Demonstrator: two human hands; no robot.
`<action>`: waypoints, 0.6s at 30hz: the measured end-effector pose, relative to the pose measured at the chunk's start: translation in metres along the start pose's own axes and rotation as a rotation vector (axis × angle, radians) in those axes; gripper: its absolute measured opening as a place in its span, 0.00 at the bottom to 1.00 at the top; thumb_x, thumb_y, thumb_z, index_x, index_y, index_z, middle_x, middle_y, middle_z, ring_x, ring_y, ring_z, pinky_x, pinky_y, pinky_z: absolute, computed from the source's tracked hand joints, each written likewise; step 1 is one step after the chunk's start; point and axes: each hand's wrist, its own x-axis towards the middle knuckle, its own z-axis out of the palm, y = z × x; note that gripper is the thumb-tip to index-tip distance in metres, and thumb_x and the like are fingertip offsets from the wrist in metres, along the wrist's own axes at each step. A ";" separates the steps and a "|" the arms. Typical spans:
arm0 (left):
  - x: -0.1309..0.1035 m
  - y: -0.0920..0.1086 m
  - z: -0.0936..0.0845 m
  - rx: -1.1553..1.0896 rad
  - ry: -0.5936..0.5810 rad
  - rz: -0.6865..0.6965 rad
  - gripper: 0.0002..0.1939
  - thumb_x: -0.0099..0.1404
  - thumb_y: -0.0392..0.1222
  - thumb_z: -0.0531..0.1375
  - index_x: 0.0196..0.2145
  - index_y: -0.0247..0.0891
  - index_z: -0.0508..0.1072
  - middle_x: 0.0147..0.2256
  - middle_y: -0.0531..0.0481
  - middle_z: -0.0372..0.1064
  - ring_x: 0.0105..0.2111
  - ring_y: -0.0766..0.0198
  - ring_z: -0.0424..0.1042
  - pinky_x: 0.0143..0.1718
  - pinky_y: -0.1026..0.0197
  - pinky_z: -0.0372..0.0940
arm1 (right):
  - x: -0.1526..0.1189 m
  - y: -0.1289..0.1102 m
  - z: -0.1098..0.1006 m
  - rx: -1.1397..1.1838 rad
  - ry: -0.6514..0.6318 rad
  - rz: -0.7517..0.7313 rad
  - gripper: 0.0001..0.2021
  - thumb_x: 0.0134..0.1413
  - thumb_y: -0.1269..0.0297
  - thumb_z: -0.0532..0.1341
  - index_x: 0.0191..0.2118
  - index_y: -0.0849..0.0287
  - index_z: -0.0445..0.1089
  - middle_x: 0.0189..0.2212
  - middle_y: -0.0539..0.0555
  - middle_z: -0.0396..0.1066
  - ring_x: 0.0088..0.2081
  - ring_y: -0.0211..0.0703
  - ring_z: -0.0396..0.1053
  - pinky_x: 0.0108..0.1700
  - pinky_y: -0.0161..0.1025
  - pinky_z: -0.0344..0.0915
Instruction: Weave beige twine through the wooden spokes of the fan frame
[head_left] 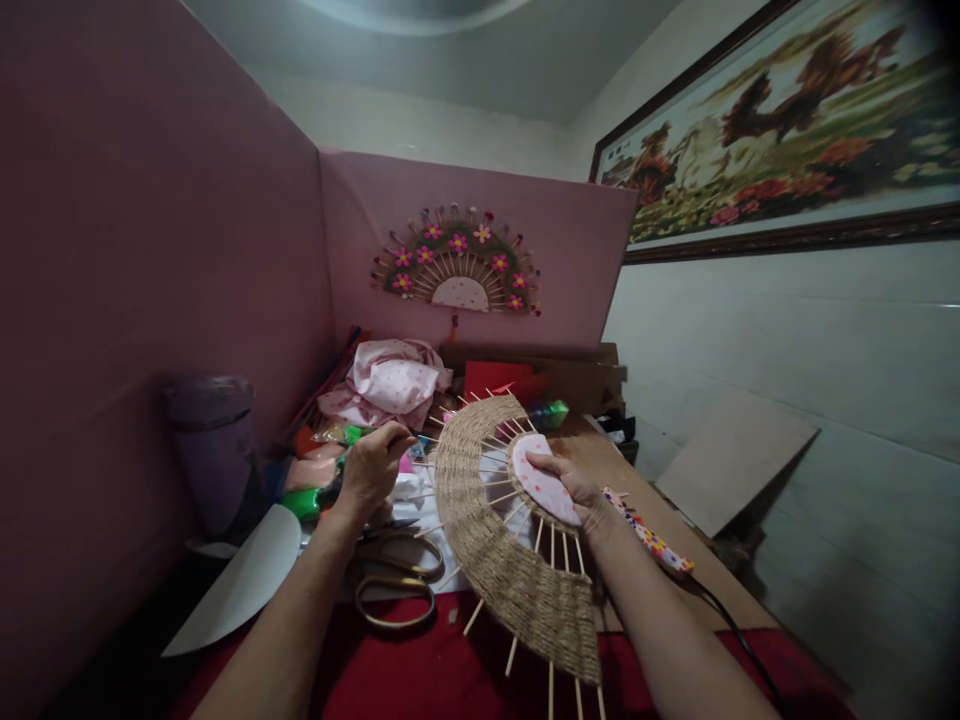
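Note:
A half-round woven fan (pixel 480 490) of brown twisted cord on thin wooden sticks is held tilted over the table. My right hand (pixel 574 488) grips its base, thumb lying on the pink dotted fabric half-circle (pixel 541 475). At the fan's left edge my left hand (pixel 379 462) is pinched closed beside the tip of a stick. Whatever lies between those fingertips is too small to make out. Bare stick ends poke out past the cord along the outer rim. Gold-handled scissors (pixel 397 580) lie below my left hand.
A flower-covered fan (pixel 457 265) hangs on the pink panel ahead. Pink dotted cloth (pixel 397 380), red sheets (pixel 495 380) and green packets (pixel 302 503) crowd the back and left. A white cut sheet (pixel 247 580) lies left. A patterned corded tool (pixel 652 540) rests right of my right arm.

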 end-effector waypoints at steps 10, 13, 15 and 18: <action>0.002 -0.003 0.000 -0.129 -0.021 -0.013 0.08 0.54 0.46 0.61 0.26 0.39 0.73 0.24 0.52 0.71 0.25 0.65 0.65 0.28 0.65 0.56 | -0.005 0.000 -0.001 -0.065 0.002 0.123 0.11 0.53 0.69 0.54 0.39 0.69 0.69 0.26 0.60 0.75 0.26 0.45 0.74 0.34 0.39 0.71; 0.004 -0.005 0.001 -0.400 -0.102 -0.108 0.09 0.51 0.45 0.62 0.24 0.36 0.73 0.21 0.52 0.68 0.23 0.67 0.63 0.25 0.66 0.56 | -0.005 0.000 -0.003 -0.073 -0.013 0.128 0.12 0.54 0.68 0.54 0.41 0.70 0.68 0.26 0.61 0.75 0.27 0.44 0.74 0.35 0.39 0.71; 0.005 -0.005 0.002 -0.562 -0.155 -0.187 0.10 0.49 0.45 0.63 0.23 0.35 0.73 0.20 0.53 0.67 0.21 0.68 0.62 0.24 0.66 0.56 | -0.005 0.000 -0.004 -0.075 -0.023 0.131 0.13 0.55 0.68 0.53 0.42 0.71 0.68 0.26 0.61 0.75 0.27 0.44 0.75 0.36 0.39 0.71; 0.005 -0.002 0.004 -0.696 -0.192 -0.247 0.10 0.47 0.44 0.64 0.22 0.33 0.72 0.19 0.53 0.66 0.21 0.69 0.62 0.24 0.66 0.57 | -0.003 0.000 -0.007 -0.074 -0.036 0.145 0.14 0.56 0.68 0.52 0.43 0.73 0.67 0.27 0.62 0.75 0.27 0.44 0.75 0.38 0.39 0.71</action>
